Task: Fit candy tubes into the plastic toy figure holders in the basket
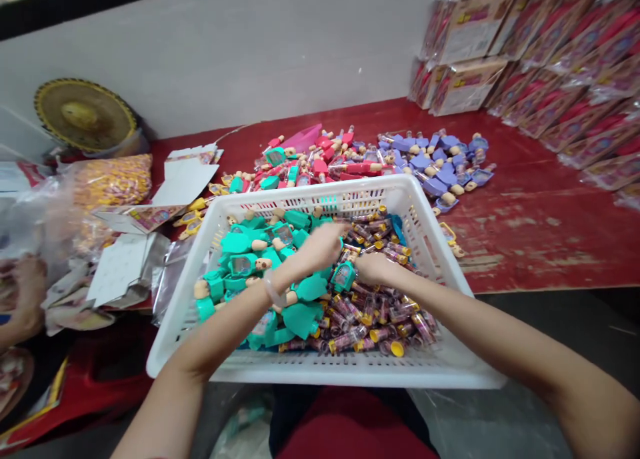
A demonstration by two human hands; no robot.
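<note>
Inside a white plastic basket (320,375), teal plastic pieces with beige knobs (240,265) fill the left half. Clear tubes with yellow caps and purple-printed labels (370,312) crowd the right half. My left hand (323,245) is closed over the boundary between the two heaps; its fingertips are hidden, and I cannot make out what they hold. Close beside it, my right hand (374,268) is closed at the knob end of a teal plastic piece (344,276) with a picture on its face, which hangs over the tubes.
Behind the basket, red pieces (325,162) and purple pieces (440,162) lie heaped on the red table (530,225). Wrapped packages (475,25) are stacked at right. White cards (185,179) and a bag of yellow pieces (110,185) sit left, near another person's hand (27,285).
</note>
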